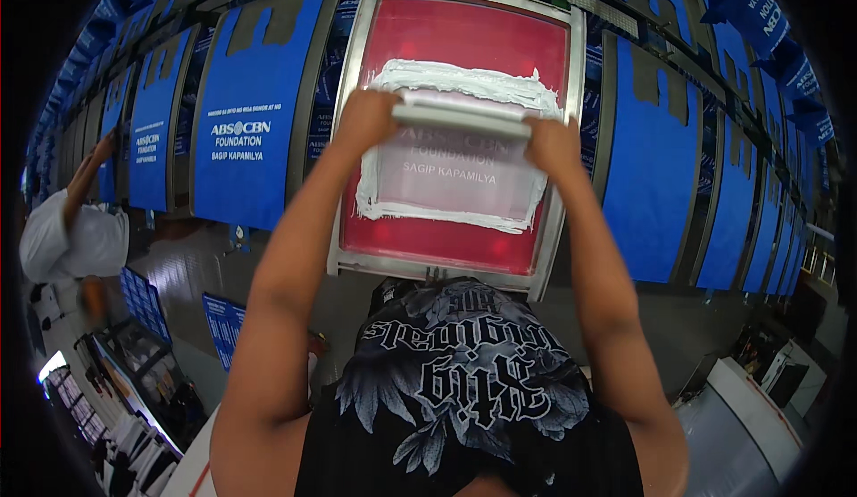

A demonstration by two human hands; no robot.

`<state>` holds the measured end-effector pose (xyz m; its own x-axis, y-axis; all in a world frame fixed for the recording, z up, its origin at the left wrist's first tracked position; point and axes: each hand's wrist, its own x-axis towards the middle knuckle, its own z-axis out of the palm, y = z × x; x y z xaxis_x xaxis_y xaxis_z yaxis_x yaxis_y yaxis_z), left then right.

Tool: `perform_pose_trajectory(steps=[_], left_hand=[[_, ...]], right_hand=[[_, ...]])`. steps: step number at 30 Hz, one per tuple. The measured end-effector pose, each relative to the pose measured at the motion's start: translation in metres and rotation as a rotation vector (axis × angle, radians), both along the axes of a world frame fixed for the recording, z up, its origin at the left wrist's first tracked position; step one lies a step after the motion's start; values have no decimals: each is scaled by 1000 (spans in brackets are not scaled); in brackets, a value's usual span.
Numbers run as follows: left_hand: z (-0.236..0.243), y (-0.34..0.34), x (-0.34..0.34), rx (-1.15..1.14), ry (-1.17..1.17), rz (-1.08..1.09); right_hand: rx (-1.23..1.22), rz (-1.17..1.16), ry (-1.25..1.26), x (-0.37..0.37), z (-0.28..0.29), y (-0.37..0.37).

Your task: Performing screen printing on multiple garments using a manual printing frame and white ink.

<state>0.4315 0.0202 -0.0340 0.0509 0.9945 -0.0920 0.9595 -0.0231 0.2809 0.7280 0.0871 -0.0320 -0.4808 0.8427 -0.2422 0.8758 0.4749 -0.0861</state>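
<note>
A metal-framed printing screen (576,50) lies in front of me, with red mesh (464,33) around a pale rectangular window that has lettering. Thick white paste (460,216) borders that window. My left hand (370,117) grips the left end of a long pale squeegee (460,119), and my right hand (549,144) grips its right end. The squeegee lies crosswise over the upper part of the window, just below the top band of paste, slightly blurred.
Blue printed pieces on boards (241,113) line both sides of the screen, with more (656,175) curving away rightward. A co-worker in a white shirt (71,233) reaches toward a board at the left. Equipment (134,381) stands lower left, and a white-edged unit (741,417) lower right.
</note>
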Motion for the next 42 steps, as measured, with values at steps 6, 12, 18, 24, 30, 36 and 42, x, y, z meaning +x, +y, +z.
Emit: perform_pose_trajectory(steps=[6,12,18,24,30,36,42], left_hand=[[26,42,-19,219,41,70],[62,-97,14,-37,-316,311],[-52,-272,101,-1003,-1149,467],[-66,-284,124,-727,-1286,273],[-30,-273,127,-735,-1421,311],[-29,-271,129,-781,-1408,378],[-58,-274,135,-722,-998,479]], right_hand=[[-149,99,32,-21,43,83],[-199,95,76,-21,42,124],[-343,165,102,-33,26,123],[-82,184,73,-78,35,87],[-147,99,70,-61,69,-14],[70,174,322,-12,55,-205],[81,180,197,-4,56,-167]])
